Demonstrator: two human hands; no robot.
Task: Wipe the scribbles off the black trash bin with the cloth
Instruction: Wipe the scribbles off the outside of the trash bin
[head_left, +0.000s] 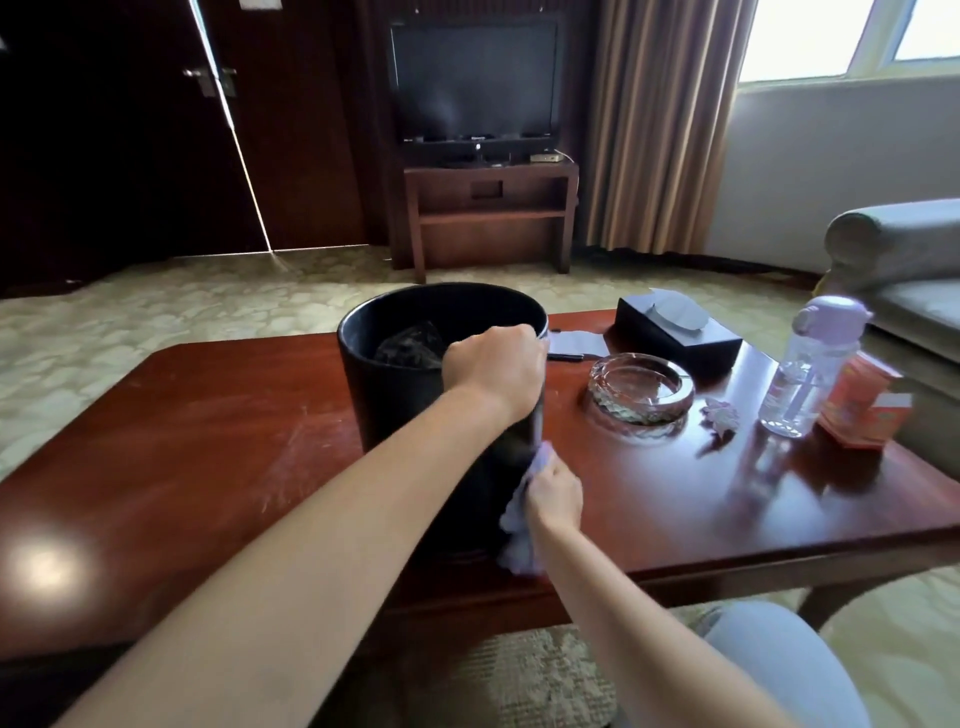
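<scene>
Head view, bin: the black trash bin is stood upright on the wooden coffee table, toward its near edge; something dark and crumpled is seen inside.
Head view, left hand: the left hand is curled over the bin's rim at the right side, fingers closed around it, so the bin is steadied.
Head view, right hand: the right hand is closed around a lilac cloth, which is pressed against the bin's lower right wall; loose cloth hangs down to the table.
Head view, scribbles: none can be made out; the wiped face is turned away and hidden by the forearm.
Head view, nearby: a glass ashtray is set just beside the bin, a water bottle further right.
Step in hand: judged as mid-wipe.
Doing it well: the rim grip should be kept firm against each stroke; short, firm strokes are advised; the bin should be turned so the marks can be checked; the ashtray should be kept clear of the elbow.
</scene>
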